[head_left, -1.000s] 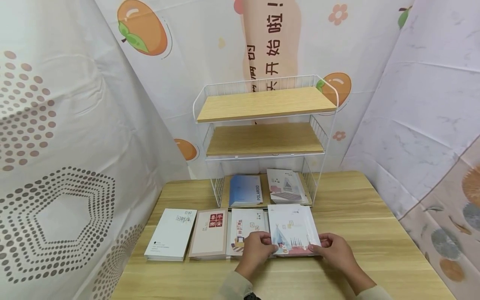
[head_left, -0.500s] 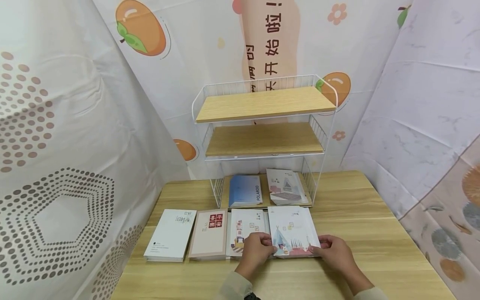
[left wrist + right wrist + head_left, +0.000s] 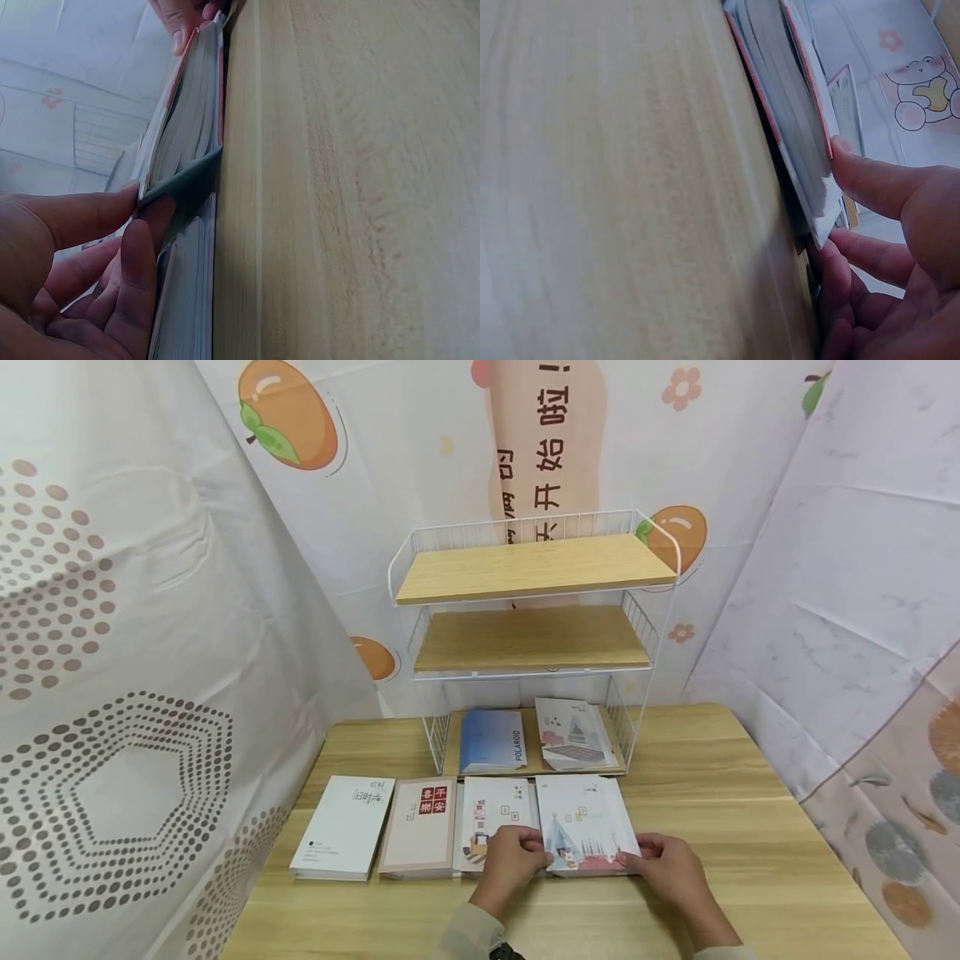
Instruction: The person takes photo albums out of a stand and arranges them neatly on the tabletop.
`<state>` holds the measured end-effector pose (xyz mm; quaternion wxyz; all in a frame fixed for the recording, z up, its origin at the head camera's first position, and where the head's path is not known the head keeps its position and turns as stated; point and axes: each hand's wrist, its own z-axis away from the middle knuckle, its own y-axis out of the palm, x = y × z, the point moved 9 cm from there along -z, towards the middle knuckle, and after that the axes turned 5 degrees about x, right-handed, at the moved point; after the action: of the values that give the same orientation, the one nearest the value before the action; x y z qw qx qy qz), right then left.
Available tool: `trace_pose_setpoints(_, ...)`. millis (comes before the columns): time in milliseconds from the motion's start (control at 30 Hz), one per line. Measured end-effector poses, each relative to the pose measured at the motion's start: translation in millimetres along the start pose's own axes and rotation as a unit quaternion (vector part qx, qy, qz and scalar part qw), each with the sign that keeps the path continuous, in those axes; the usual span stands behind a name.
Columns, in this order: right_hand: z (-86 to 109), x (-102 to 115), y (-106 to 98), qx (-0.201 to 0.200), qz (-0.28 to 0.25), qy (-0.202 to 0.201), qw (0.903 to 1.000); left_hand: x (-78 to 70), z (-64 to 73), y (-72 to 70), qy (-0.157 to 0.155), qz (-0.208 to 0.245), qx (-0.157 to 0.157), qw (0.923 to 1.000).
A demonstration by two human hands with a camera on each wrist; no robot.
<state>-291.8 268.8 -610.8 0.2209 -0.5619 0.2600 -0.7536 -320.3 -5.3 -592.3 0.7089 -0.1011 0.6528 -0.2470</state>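
Note:
A white photo album (image 3: 588, 818) with a blue tent drawn on its cover is held at its two near corners. My left hand (image 3: 512, 864) pinches the left corner, thumb on the cover and fingers below. In the left wrist view the album's pages (image 3: 184, 112) bow inside a dark spine, raised a little beside a neighbouring album (image 3: 184, 300). My right hand (image 3: 672, 870) grips the right corner the same way. The right wrist view has the thumb (image 3: 870, 176) on the cover's edge and the fingers curled underneath. Left of it lies an album with a yellow sofa picture (image 3: 495, 814).
A beige album (image 3: 417, 827) and a white one (image 3: 343, 827) lie farther left in the row. Behind stands a white wire rack (image 3: 534, 672) with wooden shelves; its bottom level holds a blue POLAROID album (image 3: 491, 739) and a white album (image 3: 572, 732). Wooden table (image 3: 720, 810) extends right.
The tent album's far edge has dropped slightly towards the table. Both hands keep their grip on its near corners, almost in place. The view shifts a little.

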Motion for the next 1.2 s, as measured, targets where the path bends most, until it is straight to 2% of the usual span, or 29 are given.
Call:
trace_pose_setpoints(133,-0.4,-1.6,1.7,0.009,-0.014,0.007,0.9998,0.5,0.0,0.6,-0.001,-0.010,0.005,0.9999)
trace_pose_setpoints(333,0.1,-1.0,2.1,0.008,-0.009,0.004,0.9999,1.1,0.7,1.1,-0.006,-0.042,-0.010,0.9991)
trace_pose_setpoints(667,3.5,3.7,0.0,-0.007,0.014,-0.006,0.9999,3.5,-0.3,0.6,-0.008,-0.021,0.006,0.9997)
trace_pose_setpoints(833,3.7,2.9,1.6,-0.010,0.011,0.000,0.9999,2.5,0.9,0.7,0.001,-0.016,0.003,0.9999)
trace_pose_setpoints(1200,4.5,4.5,0.5,-0.012,0.025,-0.010,0.9996,3.5,1.7,0.5,-0.003,-0.012,0.000,0.9999)
